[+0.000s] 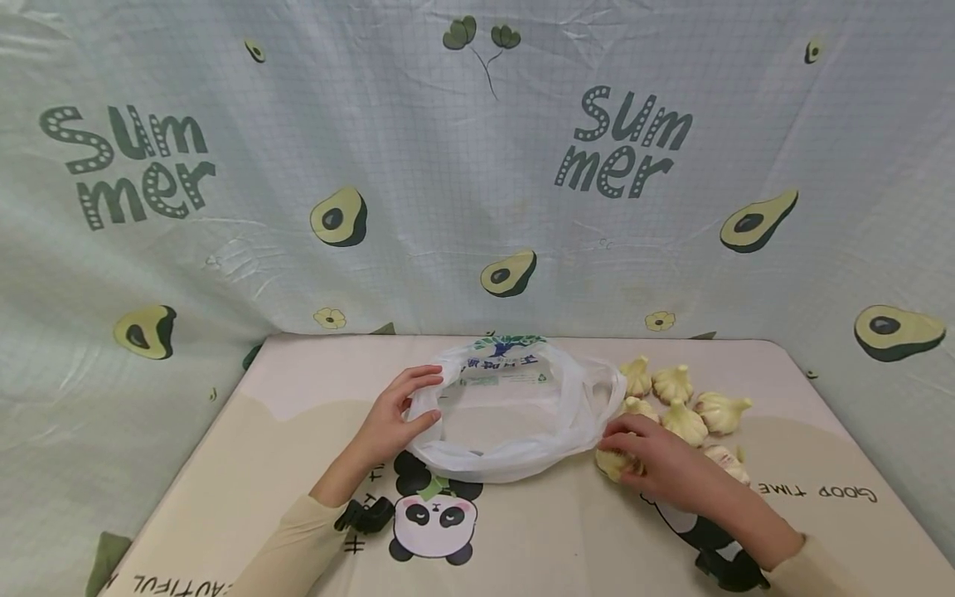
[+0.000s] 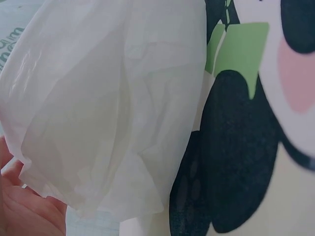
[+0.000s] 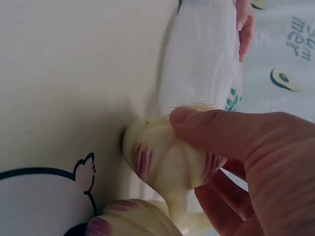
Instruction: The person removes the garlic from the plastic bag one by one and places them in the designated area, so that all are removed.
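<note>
A white plastic bag (image 1: pixel 515 468) with green and blue print lies with its mouth spread wide at the middle of the table. My left hand (image 1: pixel 400 412) holds its left rim, thumb and fingers set apart along the edge. In the left wrist view the bag (image 2: pixel 118 98) covers part of that hand (image 2: pixel 32 211). To the bag's right, my right hand (image 1: pixel 660 460) pinches a garlic bulb (image 1: pixel 612 466) between thumb and fingers. Purple streaks mark this bulb (image 3: pixel 160 152) in the right wrist view, its stem pointing down the picture.
Several more garlic bulbs (image 1: pixel 719 412) sit clustered at the right, behind and beside my right hand. A printed cloth with panda drawings (image 1: pixel 434 524) covers the table (image 1: pixel 283 464). Behind the table hangs a curtain (image 1: pixel 418 166) patterned with avocados.
</note>
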Action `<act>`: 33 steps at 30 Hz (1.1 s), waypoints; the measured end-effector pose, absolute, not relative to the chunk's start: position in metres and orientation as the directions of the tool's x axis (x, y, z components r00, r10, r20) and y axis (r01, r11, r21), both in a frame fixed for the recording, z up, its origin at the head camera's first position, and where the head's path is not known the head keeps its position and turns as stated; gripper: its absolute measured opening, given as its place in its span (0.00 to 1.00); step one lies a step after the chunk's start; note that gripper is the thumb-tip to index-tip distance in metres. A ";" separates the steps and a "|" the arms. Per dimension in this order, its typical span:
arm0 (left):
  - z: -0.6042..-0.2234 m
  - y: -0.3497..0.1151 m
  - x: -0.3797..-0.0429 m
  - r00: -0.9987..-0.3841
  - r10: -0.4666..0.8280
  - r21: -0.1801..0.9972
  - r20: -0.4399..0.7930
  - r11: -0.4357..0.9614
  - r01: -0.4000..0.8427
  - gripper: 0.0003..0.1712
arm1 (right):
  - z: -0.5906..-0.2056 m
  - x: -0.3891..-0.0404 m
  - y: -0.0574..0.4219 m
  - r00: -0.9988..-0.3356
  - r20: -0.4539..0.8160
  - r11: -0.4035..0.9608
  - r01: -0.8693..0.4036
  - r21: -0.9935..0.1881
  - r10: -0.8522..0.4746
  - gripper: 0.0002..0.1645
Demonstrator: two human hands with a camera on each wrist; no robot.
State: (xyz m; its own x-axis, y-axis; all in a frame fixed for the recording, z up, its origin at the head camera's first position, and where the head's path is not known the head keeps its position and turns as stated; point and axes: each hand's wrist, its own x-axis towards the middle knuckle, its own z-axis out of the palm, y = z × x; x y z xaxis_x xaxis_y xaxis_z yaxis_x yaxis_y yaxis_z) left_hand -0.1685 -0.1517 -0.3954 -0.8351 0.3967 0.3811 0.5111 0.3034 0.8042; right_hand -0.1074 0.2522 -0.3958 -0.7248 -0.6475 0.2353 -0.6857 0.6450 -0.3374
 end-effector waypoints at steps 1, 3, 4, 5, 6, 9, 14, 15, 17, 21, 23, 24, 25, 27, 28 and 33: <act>-0.395 -0.152 -0.168 -0.836 0.397 0.805 0.380 0.304 0.510 0.24 | -0.396 -0.107 0.253 -0.736 0.219 0.652 -0.672 -0.352 -0.641 0.25; -0.394 -0.152 -0.169 -0.835 0.397 0.803 0.381 0.305 0.512 0.23 | -0.395 -0.108 0.255 -0.739 0.215 0.648 -0.667 -0.369 -0.638 0.23; -0.394 -0.152 -0.169 -0.835 0.397 0.802 0.382 0.306 0.513 0.23 | -0.394 -0.108 0.256 -0.731 0.226 0.635 -0.675 -0.375 -0.644 0.21; -0.394 -0.152 -0.169 -0.834 0.398 0.801 0.383 0.306 0.514 0.23 | -0.393 -0.109 0.257 -0.723 0.236 0.623 -0.684 -0.379 -0.650 0.20; -0.393 -0.152 -0.168 -0.834 0.399 0.800 0.382 0.308 0.514 0.24 | -0.392 -0.110 0.258 -0.710 0.251 0.609 -0.697 -0.378 -0.658 0.18; -0.393 -0.151 -0.168 -0.834 0.400 0.799 0.380 0.313 0.514 0.24 | -0.390 -0.111 0.260 -0.677 0.300 0.558 -0.729 -0.396 -0.672 0.15; -0.394 -0.150 -0.169 -0.834 0.402 0.796 0.378 0.317 0.515 0.24 | -0.389 -0.110 0.256 -0.706 0.296 0.577 -0.701 -0.420 -0.643 0.18; -0.394 -0.150 -0.169 -0.834 0.403 0.799 0.378 0.314 0.514 0.24 | -0.388 -0.109 0.255 -0.719 0.286 0.597 -0.690 -0.409 -0.634 0.19; -0.393 -0.150 -0.169 -0.832 0.405 0.803 0.378 0.305 0.513 0.24 | -0.388 -0.108 0.253 -0.743 0.266 0.646 -0.666 -0.373 -0.613 0.21; -0.392 -0.149 -0.169 -0.831 0.409 0.810 0.377 0.289 0.510 0.24 | -0.388 -0.109 0.250 -0.780 0.206 0.700 -0.622 -0.351 -0.591 0.23; -0.392 -0.149 -0.169 -0.830 0.409 0.809 0.380 0.288 0.512 0.24 | -0.389 -0.110 0.250 -0.777 0.200 0.691 -0.625 -0.363 -0.597 0.21; -0.392 -0.149 -0.169 -0.829 0.409 0.808 0.380 0.289 0.513 0.24 | -0.389 -0.111 0.251 -0.769 0.203 0.679 -0.633 -0.372 -0.606 0.20; -0.392 -0.149 -0.169 -0.829 0.409 0.807 0.381 0.290 0.514 0.24 | -0.389 -0.112 0.251 -0.763 0.210 0.667 -0.640 -0.381 -0.612 0.18; -0.392 -0.149 -0.169 -0.831 0.408 0.809 0.379 0.289 0.511 0.24 | -0.389 -0.114 0.253 -0.743 0.243 0.639 -0.663 -0.390 -0.623 0.16; -0.392 -0.149 -0.169 -0.832 0.407 0.810 0.378 0.290 0.510 0.24 | -0.389 -0.115 0.255 -0.738 0.256 0.632 -0.670 -0.391 -0.625 0.16; -0.393 -0.149 -0.168 -0.832 0.407 0.809 0.376 0.294 0.509 0.24 | -0.389 -0.118 0.261 -0.753 0.286 0.656 -0.657 -0.371 -0.592 0.19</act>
